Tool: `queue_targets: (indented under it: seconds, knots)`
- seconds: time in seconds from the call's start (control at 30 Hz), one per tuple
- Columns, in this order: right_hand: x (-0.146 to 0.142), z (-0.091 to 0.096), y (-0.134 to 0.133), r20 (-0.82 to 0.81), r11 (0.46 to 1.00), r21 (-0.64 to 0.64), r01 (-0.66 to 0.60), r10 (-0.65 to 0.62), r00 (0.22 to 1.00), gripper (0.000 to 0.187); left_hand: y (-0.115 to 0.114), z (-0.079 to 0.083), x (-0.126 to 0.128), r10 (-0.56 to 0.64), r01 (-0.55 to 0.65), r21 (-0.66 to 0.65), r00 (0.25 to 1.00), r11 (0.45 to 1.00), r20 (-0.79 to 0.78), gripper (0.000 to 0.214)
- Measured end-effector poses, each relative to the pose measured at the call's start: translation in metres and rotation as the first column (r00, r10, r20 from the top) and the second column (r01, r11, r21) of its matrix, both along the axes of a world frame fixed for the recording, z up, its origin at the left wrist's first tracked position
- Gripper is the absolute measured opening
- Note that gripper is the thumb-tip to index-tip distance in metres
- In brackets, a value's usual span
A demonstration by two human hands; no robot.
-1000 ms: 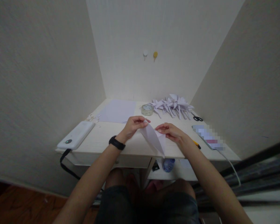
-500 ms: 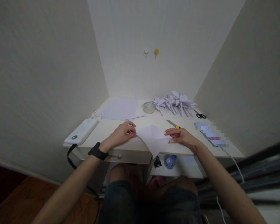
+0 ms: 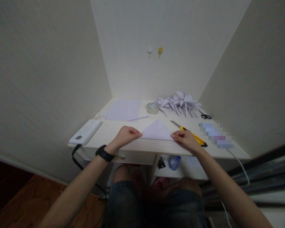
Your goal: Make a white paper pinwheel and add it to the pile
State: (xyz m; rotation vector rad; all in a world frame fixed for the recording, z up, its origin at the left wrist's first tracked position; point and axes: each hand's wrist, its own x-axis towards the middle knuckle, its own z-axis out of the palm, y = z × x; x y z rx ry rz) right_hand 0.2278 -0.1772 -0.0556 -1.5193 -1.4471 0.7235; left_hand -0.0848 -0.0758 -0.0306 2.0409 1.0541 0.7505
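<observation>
A pale sheet of paper [image 3: 157, 131], folded into a triangle, lies on the desk with its point away from me and its long edge towards me. My left hand [image 3: 129, 134] pinches the triangle's left corner between thumb and fingers. At the opposite corner, my right hand [image 3: 184, 139] grips the paper in the same way. Just beside the right hand rests a yellow and black utility knife [image 3: 196, 138] with its blade out, partly covered by that hand.
Behind are a roll of clear tape [image 3: 152, 108], a heap of paper pinwheels [image 3: 180, 103] and black scissors [image 3: 206, 116]. Flat sheets [image 3: 123, 110] and a thin paper stick [image 3: 139, 118] lie back left. A white device [image 3: 85, 132] sits left, a blurred phone-like object [image 3: 216, 136] right.
The paper was an opened-out square with a corner over the desk edge; now it is a triangle, that near half turned away from me. Both hands now hold its corners.
</observation>
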Motion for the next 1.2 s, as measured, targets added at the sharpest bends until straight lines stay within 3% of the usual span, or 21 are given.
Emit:
queue_targets:
  seconds: [0.13, 0.23, 0.33, 0.4, 0.5, 0.57, 0.63, 0.73, 0.87, 0.93, 1.03, 1.07, 1.13, 1.2]
  knots:
    - [-0.008, 0.005, 0.001, 0.269, 0.999, 0.010, 0.035, -0.036, 0.962, 0.033, 0.003, 0.004, 0.003, 0.036, -0.042, -0.043, 0.992, 0.998, -0.124, 0.031]
    - [-0.020, 0.008, -0.003, 0.432, 0.978, 0.181, 0.107, -0.176, 0.885, 0.018, 0.005, 0.008, 0.005, 0.021, -0.028, -0.043, 0.989, 0.999, -0.147, 0.026]
    - [-0.033, 0.005, -0.010, 0.575, 0.892, 0.448, -0.066, -0.231, 0.785, 0.018, 0.005, 0.011, 0.006, 0.008, -0.016, -0.045, 0.987, 0.999, -0.159, 0.023]
    - [-0.040, 0.000, -0.015, 0.656, 0.836, 0.519, -0.177, -0.257, 0.709, 0.030, 0.006, 0.012, 0.007, 0.008, -0.015, -0.039, 0.985, 0.999, -0.171, 0.022]
    - [-0.044, -0.007, -0.021, 0.636, 0.771, 0.625, -0.121, -0.414, 0.652, 0.046, 0.006, 0.012, 0.006, 0.032, -0.038, -0.032, 0.983, 0.999, -0.179, 0.020]
    - [-0.046, -0.011, -0.023, 0.623, 0.739, 0.662, -0.128, -0.447, 0.642, 0.046, 0.005, 0.012, 0.006, 0.043, -0.051, -0.039, 0.983, 0.998, -0.178, 0.020]
    - [-0.049, -0.012, -0.025, 0.710, 0.759, 0.590, -0.275, -0.326, 0.624, 0.043, 0.005, 0.011, 0.006, 0.041, -0.051, -0.052, 0.984, 0.997, -0.173, 0.020]
    - [-0.056, -0.010, -0.024, 0.836, 0.804, 0.370, -0.466, -0.070, 0.545, 0.043, 0.008, 0.010, 0.006, 0.033, -0.038, -0.025, 0.985, 0.999, -0.171, 0.020]
    - [-0.061, -0.007, -0.019, 0.854, 0.851, 0.228, -0.473, 0.059, 0.517, 0.051, 0.012, 0.010, 0.002, -0.007, 0.020, 0.051, 0.970, 0.999, -0.245, 0.021]
    - [-0.061, -0.007, -0.017, 0.863, 0.857, 0.177, -0.484, 0.101, 0.495, 0.054, 0.010, 0.010, 0.002, 0.041, 0.011, 0.169, 0.954, 0.986, -0.297, 0.021]
    - [-0.060, -0.008, -0.016, 0.878, 0.860, 0.127, -0.495, 0.134, 0.459, 0.058, -0.004, 0.005, 0.008, 0.139, 0.029, 0.483, 0.941, 0.875, -0.308, 0.033]
    - [-0.060, -0.008, -0.016, 0.882, 0.860, 0.116, -0.498, 0.141, 0.449, 0.060, -0.010, 0.002, 0.012, 0.094, 0.103, 0.549, 0.943, 0.830, -0.319, 0.035]
    - [-0.060, -0.009, -0.016, 0.889, 0.860, 0.102, -0.500, 0.147, 0.434, 0.063, -0.023, -0.006, 0.020, -0.052, 0.307, 0.588, 0.911, 0.748, -0.410, 0.042]
    - [-0.061, -0.009, -0.017, 0.894, 0.863, 0.093, -0.497, 0.147, 0.423, 0.067, -0.034, -0.015, 0.027, -0.104, 0.425, 0.551, 0.848, 0.718, -0.519, 0.049]
